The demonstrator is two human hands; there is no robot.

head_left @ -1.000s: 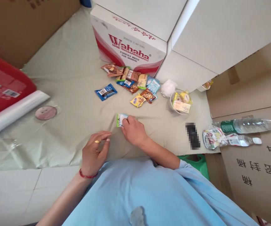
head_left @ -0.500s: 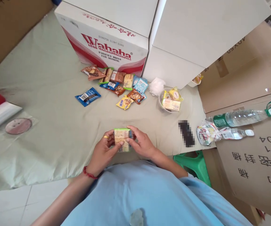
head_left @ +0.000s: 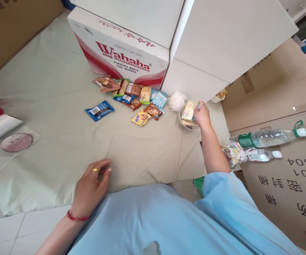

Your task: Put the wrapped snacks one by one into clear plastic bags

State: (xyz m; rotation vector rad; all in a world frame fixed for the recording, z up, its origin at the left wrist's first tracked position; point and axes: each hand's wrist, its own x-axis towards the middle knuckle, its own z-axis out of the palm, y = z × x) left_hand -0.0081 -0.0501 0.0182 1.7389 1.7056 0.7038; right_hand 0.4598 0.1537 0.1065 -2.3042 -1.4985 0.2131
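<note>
Being pinched at one end by the right hand [head_left: 203, 114], a packet [head_left: 189, 111] is held over the bowl [head_left: 181, 121] near the right edge of the table [head_left: 147, 145], likely for rim clearance; left hand [head_left: 89, 186] is poised empty at near edge, thumb and forefinger apart.

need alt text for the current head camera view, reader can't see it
A person's right hand holds a wrapped snack at a small bowl containing other packets. The left hand, holding nothing, is near the front of the table; more packets lie before a Wahaha water box.
</note>
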